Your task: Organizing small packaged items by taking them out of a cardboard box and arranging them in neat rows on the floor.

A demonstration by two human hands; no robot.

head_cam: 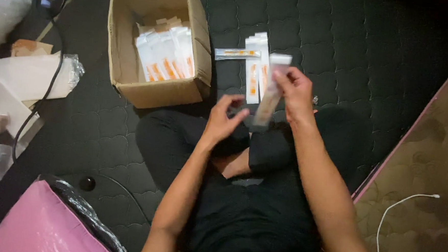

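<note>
The long clear packet [269,95] with an orange-and-white strip inside hangs upright above the person's lap, over the dark quilted mat [371,52]. Its top end is pinched in the right hand [293,91], thumb and fingers closed together on it near the white upper flap. The lower end sits just beside the left hand [223,120], whose fingers are curled and slightly apart, thumb and forefinger near the packet's bottom edge; motion blur hides whether they touch it.

Behind the held packet, a small pile of like packets [256,66] lies on the mat, most pointing away from the person, with one packet [237,53] lying crosswise at the pile's left. Further left, near the mat's far edge, stands an open cardboard box [157,89] with more orange-marked packets [165,56] leaning inside it. The mat between the box, the pile and the person's crossed legs is bare, and the stretch to the right of the pile runs open up to the pink-trimmed edge [413,131] of a patterned brown surface [431,167], where a white cable [398,207] lies.

At the left edge are crumpled clear plastic bags [32,75] and a black cord [44,93]; at the lower left corner, a pink bag [40,224] in a dark plastic wrap.
</note>
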